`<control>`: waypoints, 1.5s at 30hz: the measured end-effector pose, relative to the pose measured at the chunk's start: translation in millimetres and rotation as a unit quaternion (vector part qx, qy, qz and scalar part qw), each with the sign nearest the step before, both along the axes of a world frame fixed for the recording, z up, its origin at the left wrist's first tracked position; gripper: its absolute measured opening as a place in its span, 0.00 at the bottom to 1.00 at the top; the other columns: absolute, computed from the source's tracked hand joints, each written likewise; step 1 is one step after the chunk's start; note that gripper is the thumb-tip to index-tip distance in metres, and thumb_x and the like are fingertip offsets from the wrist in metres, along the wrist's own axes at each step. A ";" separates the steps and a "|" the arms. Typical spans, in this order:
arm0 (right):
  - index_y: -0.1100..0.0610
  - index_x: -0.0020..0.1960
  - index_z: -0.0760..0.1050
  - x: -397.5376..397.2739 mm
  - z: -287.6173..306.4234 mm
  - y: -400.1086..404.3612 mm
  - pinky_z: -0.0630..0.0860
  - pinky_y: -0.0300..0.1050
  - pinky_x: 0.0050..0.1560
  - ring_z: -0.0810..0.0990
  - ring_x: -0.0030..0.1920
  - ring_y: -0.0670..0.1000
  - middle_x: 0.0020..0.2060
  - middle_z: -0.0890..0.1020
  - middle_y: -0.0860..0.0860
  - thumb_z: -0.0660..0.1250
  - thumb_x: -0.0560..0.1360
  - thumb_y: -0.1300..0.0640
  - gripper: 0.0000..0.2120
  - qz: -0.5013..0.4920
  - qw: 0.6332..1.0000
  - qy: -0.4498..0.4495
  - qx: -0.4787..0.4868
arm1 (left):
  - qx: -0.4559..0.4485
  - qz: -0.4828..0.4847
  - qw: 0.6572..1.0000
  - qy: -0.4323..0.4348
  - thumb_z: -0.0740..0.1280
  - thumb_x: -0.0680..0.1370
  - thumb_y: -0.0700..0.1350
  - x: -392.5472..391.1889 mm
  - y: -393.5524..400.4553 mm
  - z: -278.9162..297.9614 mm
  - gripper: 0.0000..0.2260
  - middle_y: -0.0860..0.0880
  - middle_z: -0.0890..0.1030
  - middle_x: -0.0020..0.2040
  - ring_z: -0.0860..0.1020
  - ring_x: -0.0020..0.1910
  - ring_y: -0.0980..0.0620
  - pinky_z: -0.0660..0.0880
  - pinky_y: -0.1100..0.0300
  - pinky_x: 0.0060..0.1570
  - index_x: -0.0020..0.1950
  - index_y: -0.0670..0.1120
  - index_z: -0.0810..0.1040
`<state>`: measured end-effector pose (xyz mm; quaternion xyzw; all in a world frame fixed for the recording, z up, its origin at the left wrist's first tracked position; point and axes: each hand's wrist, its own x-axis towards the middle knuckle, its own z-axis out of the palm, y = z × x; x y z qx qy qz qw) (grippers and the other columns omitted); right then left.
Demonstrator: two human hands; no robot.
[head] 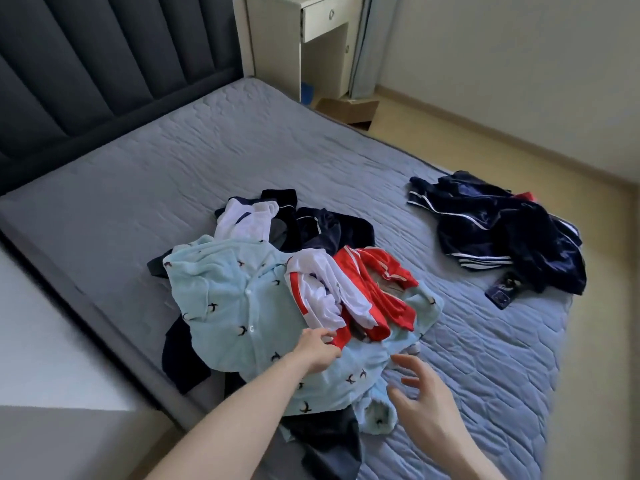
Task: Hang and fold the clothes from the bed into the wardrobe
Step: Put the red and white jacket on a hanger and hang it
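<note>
A heap of clothes lies in the middle of the grey-blue quilted bed (166, 174). On top spreads a light blue buttoned garment with small bird prints (225, 299). A red and white garment (349, 299) lies across it. Dark navy clothes (332, 226) and a white piece (246, 220) sit behind. My left hand (317, 351) pinches the near edge of the red and white garment. My right hand (422, 389) hovers just above the blue garment's near right corner, fingers spread and holding nothing.
A second pile of navy clothes with white stripes (502, 230) lies near the bed's right edge, with a dark phone-like object (502, 289) beside it. A dark padded headboard (86, 64) stands at the left. A white bedside desk (301, 36) and a cardboard box (349, 107) stand beyond the bed.
</note>
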<state>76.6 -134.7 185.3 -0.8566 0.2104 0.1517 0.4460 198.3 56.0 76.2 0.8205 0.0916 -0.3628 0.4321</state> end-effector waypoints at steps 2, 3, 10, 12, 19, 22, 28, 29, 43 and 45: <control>0.38 0.60 0.74 0.1 -27.2 -12.6 0.73 0.28 0.44 0.78 0.54 0.35 0.58 0.77 0.36 0.71 0.76 0.58 0.19 -0.016 1.000 0.002 -0.009 | -0.007 0.037 0.999 0.020 0.73 0.73 0.45 13.7 -16.9 -38.9 0.26 0.46 0.72 0.72 0.76 0.66 0.49 0.73 0.55 0.69 0.72 0.51 0.77; 0.39 0.60 0.74 -0.4 -37.8 -17.7 0.73 0.28 0.42 0.78 0.53 0.35 0.58 0.76 0.35 0.71 0.76 0.58 0.19 -0.020 1.000 0.005 -0.009 | -0.006 0.048 0.998 0.030 0.72 0.73 0.45 17.4 -22.8 -54.1 0.28 0.45 0.72 0.73 0.74 0.69 0.49 0.71 0.55 0.71 0.74 0.51 0.75; 0.40 0.59 0.76 -10.4 -53.7 -33.5 0.74 0.31 0.43 0.80 0.53 0.39 0.58 0.78 0.39 0.72 0.75 0.58 0.18 -0.045 0.999 0.012 -0.004 | -0.074 0.199 0.975 -0.068 0.75 0.76 0.40 26.7 -28.7 -54.2 0.11 0.42 0.83 0.56 0.79 0.48 0.50 0.76 0.63 0.51 0.58 0.42 0.84; 0.39 0.57 0.76 -13.7 -34.6 -33.7 0.74 0.30 0.42 0.80 0.52 0.39 0.58 0.79 0.40 0.72 0.75 0.59 0.18 -0.053 0.999 0.009 -0.001 | -0.105 0.242 0.956 -0.128 0.77 0.75 0.39 33.6 -17.0 -3.1 0.04 0.45 0.83 0.45 0.79 0.42 0.50 0.76 0.63 0.46 0.46 0.47 0.84; 0.38 0.59 0.74 -25.0 81.4 -10.6 0.77 0.33 0.47 0.80 0.56 0.41 0.60 0.80 0.39 0.74 0.75 0.60 0.21 -0.032 0.997 -0.052 0.053 | -0.279 0.237 0.902 -0.229 0.69 0.80 0.38 14.0 42.2 247.9 0.12 0.54 0.85 0.44 0.82 0.42 0.57 0.78 0.64 0.41 0.47 0.55 0.86; 0.38 0.66 0.73 -43.5 140.8 10.0 0.80 0.40 0.55 0.80 0.58 0.41 0.62 0.78 0.36 0.79 0.71 0.53 0.28 -0.009 0.993 -0.084 0.088 | -0.337 0.223 0.886 -0.229 0.65 0.83 0.39 -35.2 49.0 346.5 0.13 0.51 0.85 0.43 0.83 0.40 0.54 0.81 0.58 0.39 0.49 0.54 0.86; 0.31 0.72 0.65 -95.3 209.4 65.0 0.74 0.40 0.64 0.74 0.64 0.34 0.64 0.77 0.34 0.80 0.58 0.28 0.46 0.150 0.977 -0.080 0.132 | -0.440 0.315 0.819 -0.193 0.60 0.85 0.38 -131.9 38.9 470.1 0.11 0.45 0.79 0.35 0.76 0.25 0.52 0.76 0.60 0.25 0.56 0.45 0.82; 0.31 0.73 0.64 -104.1 212.9 73.2 0.73 0.41 0.66 0.73 0.66 0.34 0.65 0.77 0.35 0.81 0.59 0.29 0.47 0.181 0.970 -0.079 0.145 | -0.447 0.334 0.807 -0.192 0.60 0.85 0.38 -145.1 37.5 479.2 0.11 0.45 0.78 0.35 0.76 0.25 0.52 0.75 0.61 0.25 0.56 0.45 0.82; 0.47 0.43 0.81 -122.8 325.4 84.2 0.67 0.37 0.33 0.70 0.31 0.40 0.31 0.77 0.40 0.67 0.79 0.59 0.10 0.370 0.888 -0.213 0.169 | -0.214 0.612 0.665 -0.371 0.64 0.84 0.38 -368.7 149.0 498.7 0.08 0.57 0.86 0.55 0.80 0.52 0.54 0.79 0.62 0.44 0.52 0.46 0.83; 0.46 0.41 0.82 -121.5 366.0 101.3 0.67 0.34 0.34 0.72 0.30 0.39 0.30 0.77 0.39 0.69 0.77 0.50 0.07 0.425 0.859 -0.244 0.151 | -0.199 0.626 0.664 -0.357 0.68 0.82 0.42 -404.0 160.1 503.6 0.06 0.55 0.85 0.53 0.82 0.48 0.58 0.78 0.67 0.37 0.57 0.47 0.84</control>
